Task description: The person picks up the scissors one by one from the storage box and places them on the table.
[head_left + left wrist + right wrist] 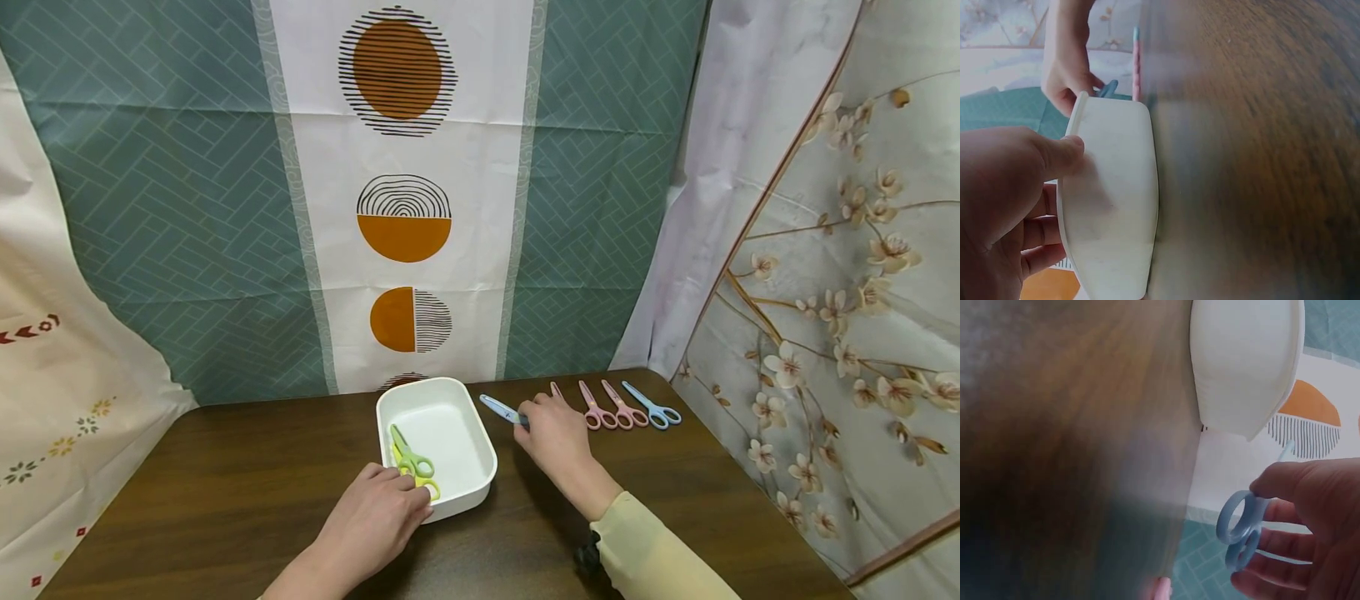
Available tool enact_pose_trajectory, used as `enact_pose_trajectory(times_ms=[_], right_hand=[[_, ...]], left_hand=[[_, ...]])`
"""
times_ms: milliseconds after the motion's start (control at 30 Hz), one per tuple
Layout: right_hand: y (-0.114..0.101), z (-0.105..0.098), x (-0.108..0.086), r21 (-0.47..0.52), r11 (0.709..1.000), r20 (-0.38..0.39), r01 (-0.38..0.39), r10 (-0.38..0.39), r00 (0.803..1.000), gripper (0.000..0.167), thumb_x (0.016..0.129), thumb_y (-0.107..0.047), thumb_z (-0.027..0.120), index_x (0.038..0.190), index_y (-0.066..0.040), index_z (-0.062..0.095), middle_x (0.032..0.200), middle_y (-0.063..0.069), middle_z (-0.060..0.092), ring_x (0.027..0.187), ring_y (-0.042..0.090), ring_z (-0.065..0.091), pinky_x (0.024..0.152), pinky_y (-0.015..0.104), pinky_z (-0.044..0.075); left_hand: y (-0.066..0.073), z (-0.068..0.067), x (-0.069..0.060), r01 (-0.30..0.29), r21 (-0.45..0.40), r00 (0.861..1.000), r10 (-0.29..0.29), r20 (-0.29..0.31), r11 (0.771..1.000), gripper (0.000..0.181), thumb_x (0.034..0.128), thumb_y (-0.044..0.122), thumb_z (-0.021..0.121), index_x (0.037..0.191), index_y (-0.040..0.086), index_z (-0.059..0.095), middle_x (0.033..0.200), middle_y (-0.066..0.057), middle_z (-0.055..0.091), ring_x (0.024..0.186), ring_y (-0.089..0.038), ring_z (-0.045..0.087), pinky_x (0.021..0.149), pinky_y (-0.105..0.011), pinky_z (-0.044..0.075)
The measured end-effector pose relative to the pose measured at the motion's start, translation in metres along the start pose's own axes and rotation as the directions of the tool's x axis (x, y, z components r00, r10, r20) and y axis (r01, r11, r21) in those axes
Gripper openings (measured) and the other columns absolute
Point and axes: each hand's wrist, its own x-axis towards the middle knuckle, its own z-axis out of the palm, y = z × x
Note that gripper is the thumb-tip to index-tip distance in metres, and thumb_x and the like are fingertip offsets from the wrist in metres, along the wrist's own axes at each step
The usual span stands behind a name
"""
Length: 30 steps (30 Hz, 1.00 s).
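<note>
My left hand [378, 521] grips the near left rim of a white plastic tray [468, 433], thumb on the outer wall and fingers over the inside. Green scissors [408, 454] and yellow scissors [431, 486] lie in the tray, the yellow pair partly under the green one and my fingers. My right hand [557, 437] pinches blue scissors [501, 408] to the right of the tray, above the table. Their blades point left toward the tray. In the right wrist view, the blue finger loops [1235, 522] hang below my thumb.
Pink scissors [596, 412], more pink scissors [626, 411] and another blue pair [654, 410] lie in a row on the right of the brown wooden table [247, 492]. One more pink pair is mostly hidden behind my right hand. Patterned curtains [180, 208] hang behind.
</note>
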Motion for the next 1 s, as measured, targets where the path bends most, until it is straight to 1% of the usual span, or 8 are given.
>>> enact_pose_trajectory(times_ms=[200, 300, 367, 467, 567, 667, 833, 1000], right_hand=[[-0.002, 0.005, -0.007, -0.050, 0.999, 0.049, -0.014, 0.017, 0.999, 0.015, 0.083, -0.022, 0.089, 0.082, -0.016, 0.075, 0.076, 0.001, 0.063, 0.070, 0.027, 0.063, 0.052, 0.044, 0.049], [-0.002, 0.009, -0.009, -0.054, 0.998, 0.097, -0.030, 0.035, 0.995, 0.018, 0.082, -0.021, 0.087, 0.077, -0.016, 0.071, 0.075, 0.002, 0.060, 0.069, 0.028, 0.062, 0.053, 0.047, 0.050], [-0.002, 0.012, -0.010, -0.062, 0.997, 0.141, -0.039, 0.048, 0.989, 0.020, 0.082, -0.022, 0.087, 0.075, -0.016, 0.068, 0.075, 0.003, 0.059, 0.069, 0.029, 0.062, 0.054, 0.048, 0.051], [-0.002, 0.018, -0.010, -0.088, 0.995, 0.212, -0.048, 0.066, 0.975, 0.023, 0.084, -0.026, 0.086, 0.075, -0.016, 0.067, 0.077, 0.004, 0.059, 0.071, 0.031, 0.064, 0.057, 0.049, 0.053], [-0.003, 0.020, -0.009, -0.111, 0.993, 0.258, -0.050, 0.077, 0.963, 0.024, 0.085, -0.028, 0.086, 0.077, -0.016, 0.067, 0.079, 0.005, 0.061, 0.073, 0.033, 0.067, 0.060, 0.052, 0.054], [-0.004, 0.022, -0.009, -0.124, 0.991, 0.277, -0.046, 0.079, 0.958, 0.024, 0.083, -0.028, 0.087, 0.079, -0.014, 0.068, 0.080, 0.007, 0.064, 0.075, 0.034, 0.068, 0.062, 0.053, 0.055], [-0.005, 0.023, -0.009, -0.131, 0.991, 0.279, -0.041, 0.077, 0.957, 0.022, 0.081, -0.026, 0.086, 0.081, -0.011, 0.069, 0.081, 0.008, 0.066, 0.076, 0.035, 0.069, 0.063, 0.053, 0.055], [-0.006, 0.025, -0.008, -0.143, 0.989, 0.288, -0.046, 0.086, 0.954, 0.023, 0.082, -0.027, 0.086, 0.085, -0.010, 0.071, 0.083, 0.009, 0.067, 0.079, 0.036, 0.070, 0.065, 0.053, 0.055]], left_hand=[[0.000, -0.001, 0.001, 0.002, -0.002, 1.000, -0.002, 0.006, 1.000, 0.030, 0.0960, 0.027, 0.085, 0.080, 0.026, 0.061, 0.072, 0.012, 0.057, 0.076, -0.015, 0.062, 0.075, -0.036, 0.046], [0.000, -0.001, 0.001, 0.003, -0.002, 1.000, -0.003, 0.004, 1.000, 0.029, 0.0960, 0.027, 0.086, 0.080, 0.026, 0.061, 0.073, 0.013, 0.057, 0.076, -0.014, 0.062, 0.075, -0.036, 0.046], [0.000, 0.000, 0.000, 0.000, 0.000, 1.000, 0.000, -0.004, 1.000, 0.030, 0.0955, 0.027, 0.086, 0.080, 0.026, 0.061, 0.073, 0.012, 0.057, 0.076, -0.015, 0.062, 0.075, -0.036, 0.046], [-0.001, 0.001, -0.001, -0.005, 0.002, 1.000, 0.005, -0.015, 1.000, 0.030, 0.0948, 0.027, 0.087, 0.079, 0.026, 0.060, 0.072, 0.013, 0.057, 0.075, -0.015, 0.062, 0.074, -0.036, 0.045], [-0.001, 0.001, -0.001, -0.006, 0.001, 1.000, 0.006, -0.022, 1.000, 0.031, 0.0946, 0.027, 0.087, 0.079, 0.026, 0.060, 0.072, 0.013, 0.056, 0.075, -0.015, 0.062, 0.074, -0.036, 0.045], [0.000, 0.001, -0.001, -0.007, 0.001, 1.000, 0.007, -0.025, 1.000, 0.031, 0.0944, 0.026, 0.087, 0.079, 0.026, 0.060, 0.072, 0.012, 0.056, 0.075, -0.015, 0.062, 0.075, -0.036, 0.046], [0.000, 0.001, 0.000, -0.008, -0.003, 1.000, 0.008, -0.021, 1.000, 0.032, 0.0948, 0.026, 0.087, 0.079, 0.026, 0.059, 0.072, 0.012, 0.056, 0.076, -0.015, 0.063, 0.075, -0.036, 0.046], [0.000, 0.001, -0.001, -0.004, -0.007, 1.000, 0.004, -0.020, 1.000, 0.032, 0.0948, 0.026, 0.087, 0.078, 0.026, 0.059, 0.072, 0.013, 0.056, 0.076, -0.015, 0.063, 0.075, -0.036, 0.045]])
